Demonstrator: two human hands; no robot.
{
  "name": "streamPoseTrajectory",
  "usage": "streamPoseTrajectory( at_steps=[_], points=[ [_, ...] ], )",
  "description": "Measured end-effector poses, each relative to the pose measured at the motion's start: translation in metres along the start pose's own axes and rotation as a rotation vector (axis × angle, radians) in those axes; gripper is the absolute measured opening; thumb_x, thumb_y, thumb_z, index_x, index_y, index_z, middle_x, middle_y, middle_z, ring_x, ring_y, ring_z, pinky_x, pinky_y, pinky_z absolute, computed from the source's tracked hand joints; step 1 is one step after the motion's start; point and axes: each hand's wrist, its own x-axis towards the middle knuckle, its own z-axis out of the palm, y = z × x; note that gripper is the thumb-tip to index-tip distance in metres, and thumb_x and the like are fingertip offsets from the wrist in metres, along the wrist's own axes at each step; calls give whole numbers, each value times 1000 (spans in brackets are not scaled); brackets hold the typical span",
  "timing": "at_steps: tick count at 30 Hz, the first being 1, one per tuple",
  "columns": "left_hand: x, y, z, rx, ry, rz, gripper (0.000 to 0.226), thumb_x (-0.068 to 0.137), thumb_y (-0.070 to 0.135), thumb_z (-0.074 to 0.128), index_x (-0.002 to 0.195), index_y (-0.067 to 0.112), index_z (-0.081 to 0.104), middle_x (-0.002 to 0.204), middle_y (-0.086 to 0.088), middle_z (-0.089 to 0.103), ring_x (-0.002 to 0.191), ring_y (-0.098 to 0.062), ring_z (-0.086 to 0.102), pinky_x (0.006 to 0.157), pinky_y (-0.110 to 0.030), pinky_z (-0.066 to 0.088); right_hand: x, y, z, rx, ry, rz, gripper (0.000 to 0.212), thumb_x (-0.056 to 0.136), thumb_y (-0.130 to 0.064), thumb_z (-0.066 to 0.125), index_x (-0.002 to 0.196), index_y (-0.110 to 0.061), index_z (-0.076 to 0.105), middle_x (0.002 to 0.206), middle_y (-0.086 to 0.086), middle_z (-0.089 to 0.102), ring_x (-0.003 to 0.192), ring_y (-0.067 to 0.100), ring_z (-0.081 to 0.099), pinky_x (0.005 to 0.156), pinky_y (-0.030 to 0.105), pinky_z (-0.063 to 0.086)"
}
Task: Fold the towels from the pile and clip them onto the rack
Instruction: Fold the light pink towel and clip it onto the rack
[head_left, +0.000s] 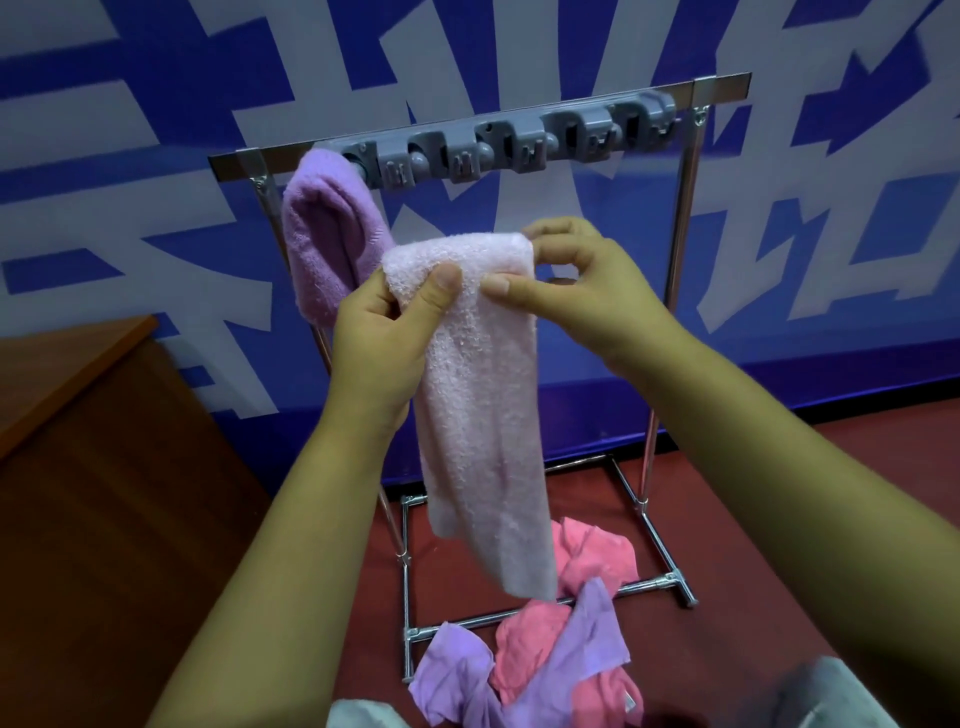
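While both hands pinch its top, pale pink towel (483, 395) hangs below.

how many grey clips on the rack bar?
5 visible on the rack bar: clip one, two, three, four, five. A sixth may sit behind the purple towel at the left end.

The red floor (779, 545) carries the metal rack (660, 551) and a towel pile (550, 660).
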Motion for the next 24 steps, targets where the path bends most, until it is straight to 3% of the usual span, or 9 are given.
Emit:
streamPoseTrajectory(
  at_steps=[2, 6, 11, 14, 19, 22, 24],
  points=[
    [1, 5, -1, -28, -1, -1, 19, 73, 30, 64, 89, 21, 66, 77, 12, 74, 78, -6, 70, 67, -22, 55, 1, 3, 2, 116, -103, 6, 19, 72, -29, 78, 90, -25, 72, 124, -5, 59, 118, 9, 55, 102, 33, 43],
    [3, 8, -1, -62, -40, -11, 21, 72, 29, 64, 91, 20, 67, 80, 8, 75, 81, -10, 71, 68, -26, 56, -1, 5, 13, 258, -243, 61, 21, 74, -17, 76, 94, -17, 71, 97, 3, 74, 95, 18, 70, 85, 34, 57],
    [6, 2, -7, -144, -15, -60, 21, 73, 27, 64, 92, 18, 67, 80, 5, 75, 81, -11, 71, 69, -26, 56, 4, -3, 27, 242, -147, 57, 14, 77, -18, 75, 90, -15, 72, 93, 6, 74, 89, 19, 71, 81, 35, 58],
    [5, -3, -14, -177, -54, -84, 22, 74, 28, 75, 93, 21, 67, 84, 6, 75, 85, -10, 70, 72, -24, 55, 4, -4, 30, 289, -113, 63, 15, 75, -17, 76, 89, -11, 72, 89, 6, 74, 84, 18, 71, 77, 34, 58],
    [-3, -25, -20, -258, -11, -77, 68, 53, 30, 87, 106, 20, 46, 102, 5, 62, 90, -5, 66, 78, -26, 54, 7, -9, 33, 444, -28, 56, 9, 78, -14, 73, 86, -11, 71, 84, 7, 73, 79, 22, 71, 73, 37, 59],
    [-12, -40, -12, -260, -75, -208, 68, 60, 16, 78, 119, 17, 45, 112, -2, 65, 98, -12, 67, 78, -28, 55, 9, -16, 41, 444, 6, 23, 8, 78, -15, 74, 85, -13, 71, 83, 6, 73, 80, 20, 71, 73, 36, 59],
    [-17, -48, -9, -230, -164, -301, 52, 63, 8, 74, 112, 12, 57, 98, 1, 73, 91, -12, 70, 73, -24, 55, 11, -22, 45, 415, 23, 9, 10, 78, -17, 74, 87, -14, 71, 85, 6, 73, 82, 21, 71, 75, 38, 59]
  ],
)
